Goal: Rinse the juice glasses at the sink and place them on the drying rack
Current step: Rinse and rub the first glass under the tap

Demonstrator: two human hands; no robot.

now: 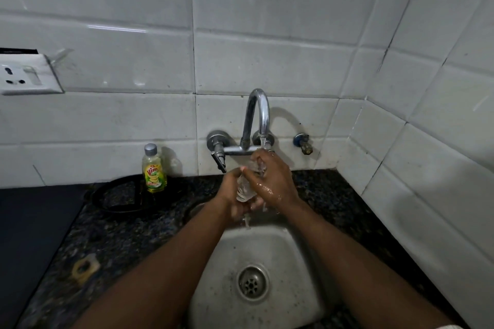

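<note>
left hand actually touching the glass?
Touching. The head view shows the left hand gripping the lower part of the glass, fingers wrapped round it, below the running tap.

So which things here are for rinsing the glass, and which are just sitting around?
For the job: glass, left hand and right hand both holding it, tap with water running, sink.

Just lying about: green soap bottle, black ring on the counter, wall socket, small valve on the tiles.
</note>
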